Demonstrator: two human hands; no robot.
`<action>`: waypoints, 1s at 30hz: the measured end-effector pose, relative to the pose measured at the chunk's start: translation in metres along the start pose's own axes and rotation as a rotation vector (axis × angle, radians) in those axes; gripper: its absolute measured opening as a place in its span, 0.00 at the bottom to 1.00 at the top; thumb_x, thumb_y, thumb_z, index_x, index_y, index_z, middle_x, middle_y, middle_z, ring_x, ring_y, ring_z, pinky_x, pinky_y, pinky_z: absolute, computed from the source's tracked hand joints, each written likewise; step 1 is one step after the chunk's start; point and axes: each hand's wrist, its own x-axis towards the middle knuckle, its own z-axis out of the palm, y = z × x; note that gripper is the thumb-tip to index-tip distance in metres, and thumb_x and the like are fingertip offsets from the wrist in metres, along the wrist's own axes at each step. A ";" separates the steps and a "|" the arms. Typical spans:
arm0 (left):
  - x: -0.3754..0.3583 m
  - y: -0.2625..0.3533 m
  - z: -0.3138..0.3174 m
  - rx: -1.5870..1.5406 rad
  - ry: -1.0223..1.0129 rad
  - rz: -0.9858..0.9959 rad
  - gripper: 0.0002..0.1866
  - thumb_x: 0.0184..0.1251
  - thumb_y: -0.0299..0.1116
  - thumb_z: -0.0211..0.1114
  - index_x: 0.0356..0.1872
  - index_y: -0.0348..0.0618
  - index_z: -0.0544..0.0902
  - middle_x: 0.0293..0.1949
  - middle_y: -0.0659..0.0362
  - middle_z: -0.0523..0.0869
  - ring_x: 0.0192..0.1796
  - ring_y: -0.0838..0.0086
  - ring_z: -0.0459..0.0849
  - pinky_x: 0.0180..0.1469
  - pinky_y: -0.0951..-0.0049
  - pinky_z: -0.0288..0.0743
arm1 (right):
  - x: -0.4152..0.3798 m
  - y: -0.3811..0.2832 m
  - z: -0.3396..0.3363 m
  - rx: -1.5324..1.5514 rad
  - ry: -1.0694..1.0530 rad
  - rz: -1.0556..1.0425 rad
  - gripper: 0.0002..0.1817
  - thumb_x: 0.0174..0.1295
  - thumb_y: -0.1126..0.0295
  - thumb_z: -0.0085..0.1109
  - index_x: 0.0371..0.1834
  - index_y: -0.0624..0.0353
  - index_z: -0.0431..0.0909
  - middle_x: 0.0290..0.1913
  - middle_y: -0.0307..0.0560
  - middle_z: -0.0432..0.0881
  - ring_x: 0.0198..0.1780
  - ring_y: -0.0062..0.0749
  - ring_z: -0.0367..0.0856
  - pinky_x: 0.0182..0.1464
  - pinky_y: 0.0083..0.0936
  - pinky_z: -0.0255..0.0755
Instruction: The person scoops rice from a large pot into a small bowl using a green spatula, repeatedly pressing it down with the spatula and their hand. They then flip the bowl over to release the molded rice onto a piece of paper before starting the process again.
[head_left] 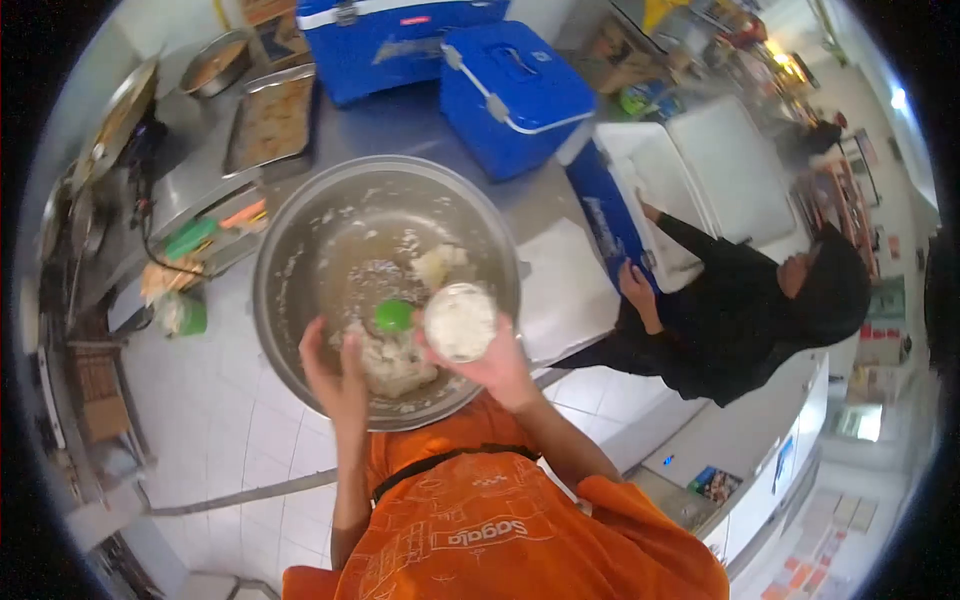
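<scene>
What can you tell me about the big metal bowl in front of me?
The bowl is wide, round and deep, dull grey and metallic-looking, with a smooth rim. It sits open side up. White bits dot its inner wall; white, rice-like clumps and a round green item show inside. Your left hand is over its near edge, your right hand above it. I can't tell whether either touches it, or what supports it.
</scene>
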 end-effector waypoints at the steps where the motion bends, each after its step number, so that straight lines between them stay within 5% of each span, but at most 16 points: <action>1: -0.001 -0.019 -0.015 -0.069 -0.120 -0.119 0.20 0.67 0.29 0.63 0.60 0.44 0.76 0.57 0.52 0.79 0.56 0.58 0.79 0.67 0.59 0.63 | -0.020 -0.019 0.008 -0.129 0.115 -0.105 0.32 0.72 0.43 0.37 0.68 0.55 0.66 0.64 0.66 0.70 0.62 0.64 0.71 0.61 0.58 0.69; 4: -0.008 -0.033 -0.027 0.030 -0.100 0.137 0.20 0.60 0.20 0.62 0.55 0.43 0.80 0.49 0.56 0.83 0.55 0.62 0.79 0.60 0.63 0.69 | -0.066 -0.071 0.036 -0.343 0.259 -0.406 0.32 0.72 0.42 0.38 0.68 0.55 0.66 0.62 0.63 0.73 0.60 0.60 0.74 0.60 0.58 0.70; 9: -0.007 -0.027 -0.010 0.022 -0.044 0.018 0.22 0.57 0.17 0.62 0.54 0.41 0.79 0.51 0.52 0.82 0.52 0.63 0.80 0.50 0.66 0.73 | -0.106 -0.185 -0.094 -0.923 0.742 -0.880 0.29 0.69 0.50 0.50 0.65 0.58 0.69 0.61 0.54 0.75 0.65 0.52 0.71 0.65 0.52 0.65; 11: -0.001 -0.017 0.006 0.098 -0.077 0.084 0.20 0.58 0.19 0.64 0.54 0.42 0.79 0.50 0.52 0.82 0.50 0.64 0.81 0.50 0.66 0.74 | -0.104 -0.209 -0.129 -2.366 1.177 -1.159 0.27 0.61 0.61 0.63 0.61 0.61 0.72 0.59 0.58 0.75 0.65 0.53 0.69 0.65 0.49 0.63; 14: 0.004 -0.022 0.017 0.177 -0.110 0.245 0.19 0.60 0.22 0.66 0.53 0.41 0.80 0.48 0.52 0.83 0.49 0.65 0.81 0.48 0.67 0.73 | -0.092 -0.207 -0.129 -2.541 1.391 -1.228 0.27 0.54 0.69 0.67 0.58 0.63 0.73 0.57 0.60 0.74 0.63 0.54 0.68 0.64 0.47 0.62; 15: 0.005 -0.021 0.014 0.183 -0.108 0.256 0.19 0.60 0.22 0.66 0.53 0.41 0.80 0.48 0.52 0.83 0.49 0.65 0.81 0.48 0.67 0.73 | -0.095 -0.206 -0.120 -2.572 1.475 -1.336 0.26 0.58 0.67 0.66 0.59 0.63 0.72 0.58 0.59 0.74 0.61 0.47 0.71 0.62 0.40 0.65; 16: 0.003 -0.017 0.010 0.152 -0.122 0.143 0.17 0.61 0.23 0.66 0.52 0.40 0.80 0.48 0.52 0.83 0.50 0.65 0.81 0.50 0.66 0.74 | -0.091 -0.203 -0.106 -2.558 1.469 -1.353 0.26 0.58 0.67 0.66 0.59 0.63 0.72 0.58 0.59 0.74 0.61 0.47 0.71 0.62 0.40 0.65; 19: 0.005 -0.008 0.008 -0.049 -0.257 -0.136 0.19 0.63 0.26 0.67 0.55 0.40 0.78 0.52 0.53 0.83 0.54 0.65 0.81 0.55 0.65 0.73 | -0.079 -0.150 -0.031 -1.010 0.909 -1.217 0.22 0.66 0.67 0.60 0.60 0.64 0.70 0.59 0.52 0.75 0.59 0.32 0.74 0.60 0.31 0.69; 21: 0.003 0.003 0.018 -0.223 -0.385 -0.306 0.21 0.64 0.29 0.68 0.58 0.41 0.77 0.55 0.54 0.82 0.57 0.66 0.79 0.58 0.65 0.72 | -0.060 -0.097 0.004 -1.208 0.638 -0.877 0.20 0.69 0.66 0.55 0.61 0.63 0.69 0.60 0.49 0.75 0.60 0.32 0.75 0.62 0.31 0.69; 23: 0.003 0.023 0.042 -0.762 -0.543 -0.493 0.26 0.68 0.40 0.66 0.64 0.46 0.72 0.59 0.57 0.78 0.58 0.71 0.78 0.58 0.66 0.73 | -0.021 -0.038 0.025 -0.504 0.508 -0.648 0.21 0.71 0.62 0.51 0.62 0.60 0.69 0.61 0.49 0.75 0.64 0.29 0.72 0.64 0.31 0.68; 25: 0.002 0.017 0.061 -0.851 -0.582 -0.510 0.30 0.68 0.45 0.64 0.67 0.46 0.68 0.60 0.57 0.77 0.61 0.68 0.77 0.60 0.64 0.73 | 0.012 0.014 -0.036 -1.571 0.716 -0.727 0.20 0.73 0.59 0.43 0.60 0.59 0.72 0.57 0.51 0.76 0.61 0.36 0.72 0.65 0.30 0.62; 26: 0.003 0.014 0.068 -0.940 -0.616 -0.516 0.34 0.69 0.50 0.62 0.70 0.46 0.64 0.62 0.57 0.75 0.63 0.65 0.75 0.63 0.61 0.73 | 0.031 0.033 -0.007 -1.467 0.774 -0.457 0.19 0.73 0.59 0.44 0.59 0.58 0.73 0.57 0.51 0.75 0.59 0.38 0.72 0.65 0.30 0.59; 28: 0.013 0.013 0.054 -1.070 -0.479 -0.596 0.32 0.71 0.51 0.58 0.69 0.43 0.65 0.62 0.54 0.75 0.63 0.62 0.75 0.64 0.58 0.72 | 0.040 0.030 -0.009 -1.544 0.721 -0.572 0.18 0.72 0.57 0.46 0.53 0.58 0.75 0.53 0.51 0.76 0.56 0.39 0.73 0.63 0.35 0.60; 30: 0.021 0.020 0.025 -1.161 -0.458 -0.648 0.27 0.71 0.41 0.59 0.66 0.38 0.70 0.60 0.54 0.77 0.64 0.68 0.75 0.66 0.63 0.69 | 0.046 0.005 -0.016 -2.438 0.765 -0.715 0.16 0.69 0.58 0.52 0.49 0.57 0.76 0.48 0.51 0.76 0.52 0.40 0.74 0.61 0.38 0.62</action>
